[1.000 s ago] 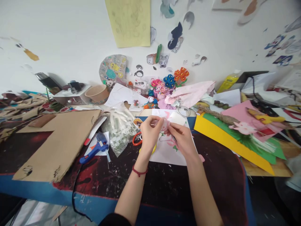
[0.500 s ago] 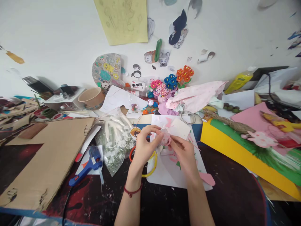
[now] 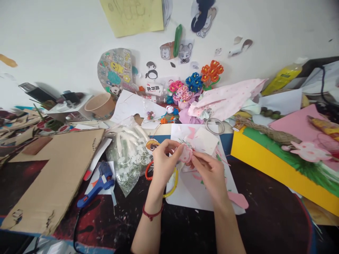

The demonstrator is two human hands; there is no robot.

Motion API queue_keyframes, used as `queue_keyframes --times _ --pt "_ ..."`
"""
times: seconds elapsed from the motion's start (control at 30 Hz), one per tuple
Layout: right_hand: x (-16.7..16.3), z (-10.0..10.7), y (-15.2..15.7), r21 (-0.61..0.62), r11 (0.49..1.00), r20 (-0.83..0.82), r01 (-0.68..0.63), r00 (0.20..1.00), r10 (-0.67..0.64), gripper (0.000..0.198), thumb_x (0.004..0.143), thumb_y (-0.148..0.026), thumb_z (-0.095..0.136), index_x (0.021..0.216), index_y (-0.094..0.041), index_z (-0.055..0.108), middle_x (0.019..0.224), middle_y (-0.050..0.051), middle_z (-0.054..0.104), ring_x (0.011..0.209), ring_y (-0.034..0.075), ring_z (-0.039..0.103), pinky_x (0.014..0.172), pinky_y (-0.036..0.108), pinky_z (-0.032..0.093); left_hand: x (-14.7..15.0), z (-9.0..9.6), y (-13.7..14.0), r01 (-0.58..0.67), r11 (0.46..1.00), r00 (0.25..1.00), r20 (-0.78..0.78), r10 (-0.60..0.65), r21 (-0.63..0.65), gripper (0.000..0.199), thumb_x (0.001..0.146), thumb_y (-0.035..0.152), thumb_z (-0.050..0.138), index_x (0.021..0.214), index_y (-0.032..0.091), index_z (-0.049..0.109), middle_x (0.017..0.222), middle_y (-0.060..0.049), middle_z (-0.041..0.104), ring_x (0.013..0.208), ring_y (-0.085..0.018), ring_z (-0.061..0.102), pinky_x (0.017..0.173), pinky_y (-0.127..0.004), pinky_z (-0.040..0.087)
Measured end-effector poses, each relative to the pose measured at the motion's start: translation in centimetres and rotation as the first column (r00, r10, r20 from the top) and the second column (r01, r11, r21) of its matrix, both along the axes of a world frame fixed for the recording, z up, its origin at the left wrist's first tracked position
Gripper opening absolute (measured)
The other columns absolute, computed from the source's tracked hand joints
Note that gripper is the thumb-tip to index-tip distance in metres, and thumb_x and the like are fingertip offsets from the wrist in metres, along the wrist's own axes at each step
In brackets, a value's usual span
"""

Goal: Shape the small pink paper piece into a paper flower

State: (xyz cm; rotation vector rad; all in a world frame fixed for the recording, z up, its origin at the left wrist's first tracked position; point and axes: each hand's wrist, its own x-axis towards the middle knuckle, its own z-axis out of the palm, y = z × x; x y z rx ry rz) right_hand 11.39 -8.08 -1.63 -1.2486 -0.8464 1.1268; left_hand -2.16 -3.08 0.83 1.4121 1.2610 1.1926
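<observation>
Between my two hands is a small pink-and-white piece [image 3: 186, 153], flat and rounded with pink markings; its exact kind is hard to make out. My left hand [image 3: 167, 159] pinches its left edge between thumb and fingers. My right hand [image 3: 209, 171] pinches its lower right edge. Beneath them lies a white paper sheet [image 3: 182, 201] with pink and green scraps on it. Below my left hand, a yellow ring-shaped handle [image 3: 175, 183] and a red one [image 3: 147, 171] show in part. A pink strip [image 3: 238, 199] rests beside my right wrist.
Left of my hands are a plastic bag of white items [image 3: 129, 151], a blue glue gun [image 3: 100, 185] and cut cardboard [image 3: 60, 173]. A yellow-sided box [image 3: 275, 173] stands right. Behind are colourful flowers [image 3: 194, 83], a metal ring [image 3: 215, 126] and a brown bowl [image 3: 100, 106].
The pink-and-white piece has been turned, so more of its flat, marked face shows. Both hands keep their pinch on it. The view has tilted down slightly.
</observation>
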Motion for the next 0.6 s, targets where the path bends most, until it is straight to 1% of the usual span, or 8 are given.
queue_keyframes --times 0.17,0.27,0.43,0.6 --pt "-0.09 0.05 -0.14 0.005 1.000 0.012 -0.006 1.000 0.006 0.019 0.079 -0.033 0.074 0.093 -0.021 0.078 0.078 0.003 0.077 0.065 0.013 0.069 0.063 0.025 0.062 0.29 -0.17 -0.17 -0.035 0.999 0.999 0.010 0.035 0.001 0.018 0.081 0.035 0.072 0.079 0.018 0.066 0.076 -0.003 0.070 0.066 -0.013 0.061 0.060 -0.026 0.047" --pt "-0.13 0.28 -0.24 -0.003 1.000 0.025 -0.012 1.000 0.012 0.020 0.078 -0.034 0.075 0.094 -0.021 0.078 0.081 0.004 0.077 0.067 0.014 0.070 0.065 0.027 0.063 0.36 -0.31 -0.24 -0.051 0.999 0.999 0.009 0.050 0.009 0.017 0.081 0.034 0.073 0.080 0.018 0.067 0.076 -0.002 0.070 0.065 -0.012 0.060 0.061 -0.026 0.048" --pt "-0.16 0.51 -0.38 -0.008 1.000 0.055 -0.012 0.998 0.012 0.023 0.079 -0.036 0.074 0.094 -0.020 0.078 0.077 0.004 0.076 0.064 0.016 0.069 0.063 0.031 0.063 0.34 -0.40 -0.31 -0.074 0.997 0.997 0.025 0.073 0.021 0.016 0.081 0.033 0.073 0.080 0.018 0.067 0.075 -0.002 0.068 0.066 -0.012 0.060 0.061 -0.026 0.047" --pt "-0.14 0.18 -0.44 0.008 0.999 0.049 -0.037 0.998 0.037 0.025 0.082 -0.039 0.071 0.097 -0.020 0.077 0.081 0.005 0.077 0.066 0.015 0.069 0.065 0.029 0.062 0.37 -0.16 -0.39 -0.066 0.997 0.996 0.055 0.065 0.026 0.014 0.081 0.031 0.073 0.080 0.018 0.066 0.076 -0.002 0.068 0.066 -0.012 0.059 0.062 -0.025 0.047"
